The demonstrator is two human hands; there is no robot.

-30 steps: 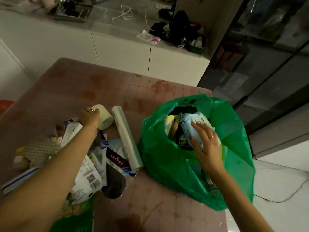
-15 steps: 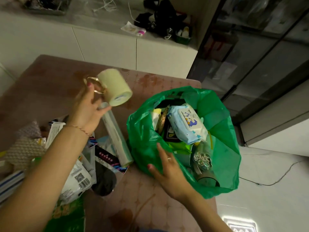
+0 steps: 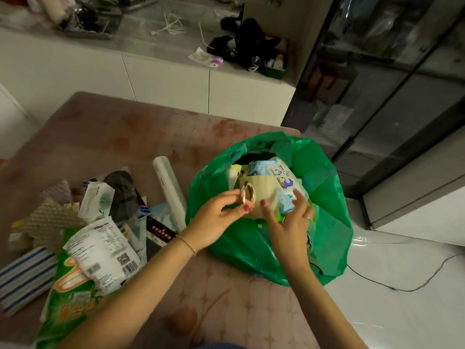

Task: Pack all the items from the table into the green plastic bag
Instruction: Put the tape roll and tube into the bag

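bare forearms, thin bracelet (image 3: 187,244) on left wrist, ring (image 3: 308,218) on right grip (image 3: 289,222), painted nails.

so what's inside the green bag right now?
Green bag holds a wet-wipes pack, a dark item behind it, and the cream mug both hands are lowering in. Lower contents are covered.
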